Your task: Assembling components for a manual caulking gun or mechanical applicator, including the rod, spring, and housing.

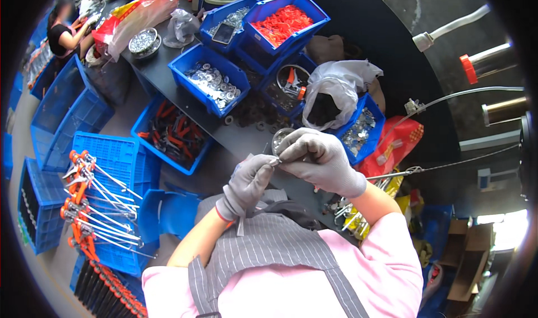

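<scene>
Both hands wear grey gloves and meet in front of my chest. My left hand is closed, its thumb and fingertips pinching a small silvery metal part. From the right, my right hand reaches the same part with its fingertips pinched together. The fingers cover most of the piece, so its exact kind cannot be made out. Just beyond the hands stands a small round dish of metal bits, partly hidden by my right hand.
Blue bins hold metal washers, red plastic parts and flat metal pieces. A white plastic bag sits at the right. Orange-handled metal rods lie on a blue crate. A person works at the far left.
</scene>
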Demonstrator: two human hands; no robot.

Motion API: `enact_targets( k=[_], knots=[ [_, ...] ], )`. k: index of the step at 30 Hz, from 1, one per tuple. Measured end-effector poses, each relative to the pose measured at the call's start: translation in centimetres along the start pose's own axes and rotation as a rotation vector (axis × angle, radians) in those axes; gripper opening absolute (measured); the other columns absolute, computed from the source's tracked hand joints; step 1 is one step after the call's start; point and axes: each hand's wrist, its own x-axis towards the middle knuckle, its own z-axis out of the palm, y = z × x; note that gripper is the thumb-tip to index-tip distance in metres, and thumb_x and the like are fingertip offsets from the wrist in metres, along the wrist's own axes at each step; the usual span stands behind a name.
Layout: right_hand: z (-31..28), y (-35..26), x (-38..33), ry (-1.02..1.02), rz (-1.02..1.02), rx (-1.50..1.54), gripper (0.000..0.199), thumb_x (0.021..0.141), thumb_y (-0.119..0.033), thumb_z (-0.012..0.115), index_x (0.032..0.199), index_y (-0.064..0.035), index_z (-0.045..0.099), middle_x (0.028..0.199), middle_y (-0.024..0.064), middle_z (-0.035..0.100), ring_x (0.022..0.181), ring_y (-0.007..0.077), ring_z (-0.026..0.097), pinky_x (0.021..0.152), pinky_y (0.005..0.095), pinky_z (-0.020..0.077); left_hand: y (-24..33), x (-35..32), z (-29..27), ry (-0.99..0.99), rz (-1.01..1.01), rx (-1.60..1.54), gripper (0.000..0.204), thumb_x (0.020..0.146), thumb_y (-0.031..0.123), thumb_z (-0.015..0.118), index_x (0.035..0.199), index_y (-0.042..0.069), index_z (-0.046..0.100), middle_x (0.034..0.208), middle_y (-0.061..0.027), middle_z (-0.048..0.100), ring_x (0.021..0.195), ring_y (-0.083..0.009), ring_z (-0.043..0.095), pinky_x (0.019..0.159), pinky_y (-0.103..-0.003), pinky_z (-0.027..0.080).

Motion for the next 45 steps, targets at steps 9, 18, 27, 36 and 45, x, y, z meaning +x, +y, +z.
enact_targets(
  k=[9, 18, 27, 36, 45],
  knots=[
    [2.6, -3.2, 1.5, -0.176, 0.119, -0.218, 0.024, 0.083, -0.006, 0.091, 0.105, -0.0072, 0.08, 0.104, 0.0067, 0.077, 0.096, 0.0217, 0.078, 0.081, 0.0342, 0.0619, 0.8, -1.1, -3.1, -0.103, 0.102, 0.002, 0.038, 0.115, 0.035, 0.063, 0.119, -0.001, 0.075, 0.096, -0.0112, 0.072, 0.087, -0.022, 0.069, 0.08, -0.036, 0.054],
    [2.2, -3.2, 3.6, -0.374, -0.039, -0.379, 0.033, 0.09, -0.007, 0.089, 0.122, -0.008, 0.081, 0.112, 0.0124, 0.077, 0.094, 0.0274, 0.079, 0.078, 0.0356, 0.0627, 1.5, -1.2, -4.0, -0.121, 0.106, -0.003, 0.042, 0.115, 0.04, 0.062, 0.113, 0.0, 0.075, 0.092, -0.0124, 0.071, 0.082, -0.0243, 0.068, 0.076, -0.038, 0.053],
    [0.6, -2.3, 5.3, -0.593, -0.039, -0.229, 0.031, 0.092, -0.006, 0.084, 0.123, -0.0074, 0.08, 0.116, 0.0114, 0.076, 0.103, 0.0327, 0.076, 0.089, 0.0397, 0.062, 0.6, -0.9, -4.3, -0.192, 0.068, -0.004, 0.046, 0.115, 0.044, 0.061, 0.113, 0.001, 0.076, 0.09, -0.0127, 0.07, 0.081, -0.0264, 0.068, 0.074, -0.039, 0.053],
    [0.5, -1.7, 5.3, -0.544, -0.05, -0.395, 0.023, 0.09, -0.021, 0.089, 0.106, -0.0077, 0.079, 0.097, 0.0098, 0.073, 0.087, 0.0306, 0.076, 0.074, 0.0395, 0.0602, -0.1, 0.0, -3.8, -0.189, 0.089, 0.013, 0.043, 0.114, 0.042, 0.061, 0.109, 0.001, 0.075, 0.088, -0.0141, 0.072, 0.079, -0.0287, 0.071, 0.073, -0.04, 0.055],
    [1.6, -2.0, 2.9, -0.359, 0.015, -0.702, 0.042, 0.085, -0.042, 0.093, 0.103, -0.0086, 0.077, 0.091, 0.0091, 0.07, 0.077, 0.0293, 0.075, 0.066, 0.0394, 0.0577, -1.1, 0.0, -2.5, -0.126, 0.155, -0.017, 0.039, 0.114, 0.038, 0.062, 0.109, 0.001, 0.075, 0.088, -0.0142, 0.072, 0.077, -0.0305, 0.071, 0.072, -0.04, 0.055]
  ],
)
